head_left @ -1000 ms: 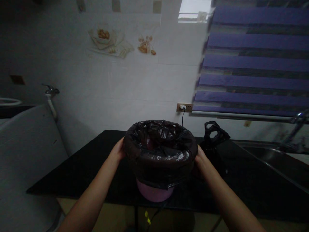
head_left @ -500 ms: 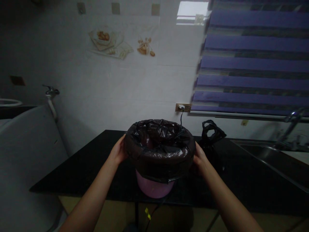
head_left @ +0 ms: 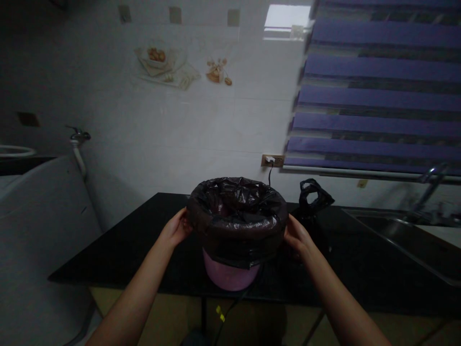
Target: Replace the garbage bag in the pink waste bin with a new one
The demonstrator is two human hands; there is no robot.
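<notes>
A pink bin (head_left: pixel 230 278) stands on the dark counter near its front edge. A black trash bag (head_left: pixel 248 242) lines it, folded out over the rim and hanging down around the upper wall. My left hand (head_left: pixel 177 228) is at the left side of the rim, fingers curled against the bag. On the opposite side, my right hand (head_left: pixel 297 234) holds the bag's overhang, its fingertips partly hidden behind the plastic. Dark folds of plastic fill the bin's mouth.
A tied black plastic bag (head_left: pixel 312 211) sits behind my right hand. Farther right is a metal sink (head_left: pixel 382 226) with a faucet (head_left: pixel 430 185). A plugged-in cord hangs from the wall outlet (head_left: pixel 272 161). A grey-white appliance (head_left: pixel 46 240) stands left of the counter (head_left: pixel 122 250).
Both hands sit slightly lower along the bag's sides. The bag's hanging front edge is a little higher in view, and the whole view has shifted slightly.
</notes>
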